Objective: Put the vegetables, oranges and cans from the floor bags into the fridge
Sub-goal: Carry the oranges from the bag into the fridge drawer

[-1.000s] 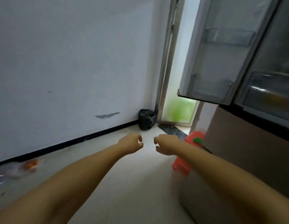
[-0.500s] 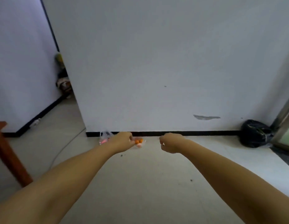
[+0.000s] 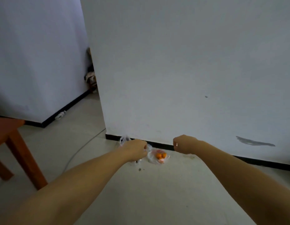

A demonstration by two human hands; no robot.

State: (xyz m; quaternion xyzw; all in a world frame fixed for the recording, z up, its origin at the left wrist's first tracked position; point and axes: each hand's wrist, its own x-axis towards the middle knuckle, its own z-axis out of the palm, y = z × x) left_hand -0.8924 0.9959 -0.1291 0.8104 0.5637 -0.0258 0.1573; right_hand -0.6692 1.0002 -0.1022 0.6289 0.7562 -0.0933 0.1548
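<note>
Step in hand: judged from the view, walking up to the floor bags to fetch the next load for the fridge; nothing is being carried.
Left hand (image 3: 135,150): curled into a loose fist, empty as far as can be seen; it hangs in front of a clear bag (image 3: 124,140) whose top pokes out just above and to the left of the knuckles.
Right hand (image 3: 184,144): also curled shut and holding nothing, well to the right of the left hand.
Oranges (image 3: 160,155): two or three inside a second clear plastic bag (image 3: 154,158) on the floor (image 3: 149,192), between the two hands and slightly below them, at the foot of the wall (image 3: 189,70).
Vegetables and cans: not made out here; the bag behind the left hand is mostly hidden.
Fridge: out of view.
Doing it well: crouch close before reaching; open both hands wide, gather the thin bag by its neck instead of clawing at the fruit, and support the bottom with the other hand so it does not tear or spill.
Watch for: a cable (image 3: 79,151) on the floor to the left of the left hand, a trip risk when turning back.
</note>
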